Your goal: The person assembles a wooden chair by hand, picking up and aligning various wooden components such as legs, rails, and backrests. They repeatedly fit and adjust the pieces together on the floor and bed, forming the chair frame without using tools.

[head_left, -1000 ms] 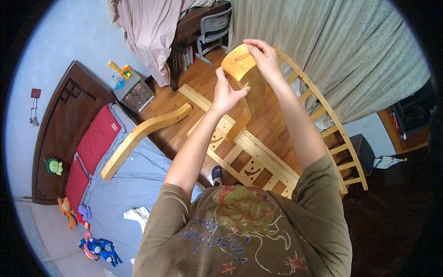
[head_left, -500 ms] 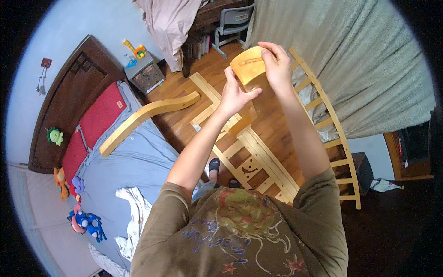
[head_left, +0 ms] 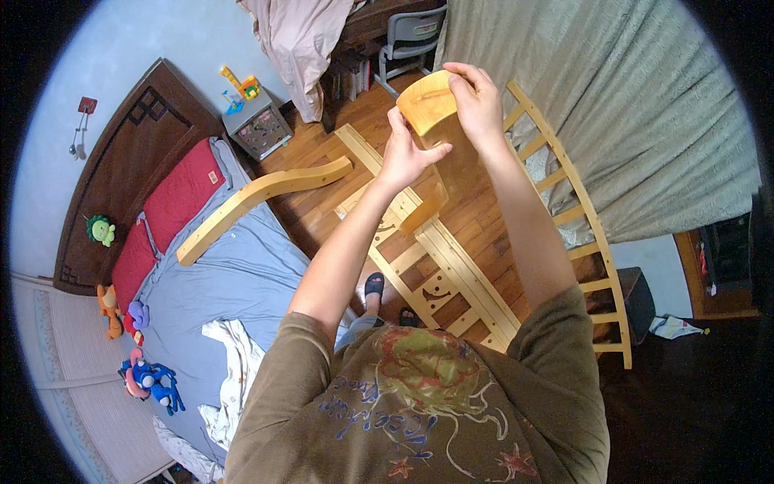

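Observation:
Held up in front of me is a curved wooden beam (head_left: pixel 429 103) of pale yellow wood, its near end toward me. My right hand (head_left: pixel 477 103) grips its right edge, fingers over the top. My left hand (head_left: pixel 405 155) supports the lower left side, fingers against the edge and thumb stretched out to the right. The beam's far part hangs down behind my hands and is partly hidden. Below lies a slatted wooden panel (head_left: pixel 476 278) with a smiling cutout, on the floor by my feet. A similar curved beam (head_left: pixel 262 189) rests across the bed's edge on the left.
The bed (head_left: pixel 258 266) has a blue sheet, red pillows (head_left: pixel 189 194) and several soft toys. A curved slatted ladder-like frame (head_left: pixel 576 189) leans by the curtain (head_left: pixel 613 105) on the right. A small cabinet (head_left: pixel 258 125) and a grey chair (head_left: pixel 411 36) stand at the back.
Both hands and the beam have shifted slightly up and left. The beam has tilted a little, so more of its lower part shows above the floor panel. The grip is unchanged.

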Demonstrator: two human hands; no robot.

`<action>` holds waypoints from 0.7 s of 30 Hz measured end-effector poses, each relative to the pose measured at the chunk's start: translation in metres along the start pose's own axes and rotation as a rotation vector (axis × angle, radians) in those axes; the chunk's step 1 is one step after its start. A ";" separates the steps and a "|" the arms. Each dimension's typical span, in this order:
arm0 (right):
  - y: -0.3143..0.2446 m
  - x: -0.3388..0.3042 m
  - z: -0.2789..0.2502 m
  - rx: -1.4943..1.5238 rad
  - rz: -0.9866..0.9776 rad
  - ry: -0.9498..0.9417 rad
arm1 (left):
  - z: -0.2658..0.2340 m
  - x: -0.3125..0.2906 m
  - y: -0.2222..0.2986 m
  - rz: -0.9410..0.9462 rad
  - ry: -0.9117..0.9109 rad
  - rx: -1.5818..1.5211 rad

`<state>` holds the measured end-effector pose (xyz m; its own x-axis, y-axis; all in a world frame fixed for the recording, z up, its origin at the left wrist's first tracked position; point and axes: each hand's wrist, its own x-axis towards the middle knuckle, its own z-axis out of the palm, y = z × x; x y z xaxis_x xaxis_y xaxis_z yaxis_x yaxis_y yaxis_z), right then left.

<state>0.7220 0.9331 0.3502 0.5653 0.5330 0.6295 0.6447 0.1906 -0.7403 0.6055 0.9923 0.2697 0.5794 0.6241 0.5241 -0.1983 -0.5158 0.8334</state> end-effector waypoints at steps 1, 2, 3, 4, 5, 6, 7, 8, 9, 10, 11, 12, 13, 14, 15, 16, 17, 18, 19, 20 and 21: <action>0.002 0.002 -0.001 0.013 0.001 -0.008 | 0.000 0.002 -0.001 0.008 -0.002 -0.012; 0.006 0.004 -0.001 0.038 0.014 -0.022 | 0.001 0.002 -0.001 -0.024 -0.021 -0.017; 0.012 0.007 -0.003 0.058 0.025 -0.035 | 0.003 0.005 0.002 -0.055 -0.039 -0.025; 0.018 0.011 -0.006 0.079 0.036 -0.049 | 0.006 0.007 0.006 -0.085 -0.058 -0.033; 0.023 0.013 -0.011 0.092 0.056 -0.065 | 0.008 0.009 0.009 -0.080 -0.077 -0.008; 0.028 0.016 -0.015 0.107 0.076 -0.084 | 0.010 0.010 0.012 -0.077 -0.093 0.020; 0.033 0.018 -0.018 0.122 0.096 -0.103 | 0.012 0.011 0.015 -0.074 -0.110 0.047; 0.038 0.022 -0.021 0.092 0.084 -0.103 | 0.016 0.013 0.014 -0.051 -0.104 0.056; 0.039 0.023 -0.025 0.100 0.090 -0.114 | 0.018 0.013 0.014 -0.052 -0.114 0.069; 0.041 0.025 -0.028 0.106 0.097 -0.125 | 0.020 0.014 0.013 -0.053 -0.125 0.081; 0.043 0.026 -0.031 0.113 0.104 -0.136 | 0.022 0.015 0.013 -0.055 -0.136 0.093; 0.042 0.026 -0.032 0.127 0.110 -0.135 | 0.023 0.015 0.013 -0.054 -0.135 0.087; 0.041 0.025 -0.034 0.140 0.116 -0.133 | 0.025 0.016 0.013 -0.054 -0.134 0.081; 0.040 0.025 -0.034 0.153 0.122 -0.132 | 0.026 0.016 0.013 -0.053 -0.132 0.074; 0.041 0.026 -0.035 0.136 0.112 -0.122 | 0.028 0.017 0.009 -0.053 -0.135 0.061; 0.042 0.026 -0.035 0.119 0.101 -0.112 | 0.030 0.018 0.006 -0.052 -0.138 0.048; 0.042 0.027 -0.035 0.101 0.090 -0.102 | 0.030 0.019 0.002 -0.050 -0.140 0.034; 0.040 0.026 -0.036 0.072 0.083 -0.095 | 0.030 0.019 0.004 -0.049 -0.136 0.037; 0.038 0.025 -0.036 0.042 0.075 -0.089 | 0.028 0.017 0.006 -0.048 -0.131 0.039; 0.036 0.023 -0.036 0.012 0.066 -0.082 | 0.027 0.016 0.008 -0.047 -0.126 0.042; 0.033 0.021 -0.035 0.010 0.066 -0.085 | 0.024 0.014 0.009 -0.058 -0.133 0.041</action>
<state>0.7731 0.9218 0.3473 0.5606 0.6125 0.5573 0.6020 0.1608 -0.7822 0.6312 0.9821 0.2804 0.6888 0.5717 0.4457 -0.1309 -0.5066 0.8522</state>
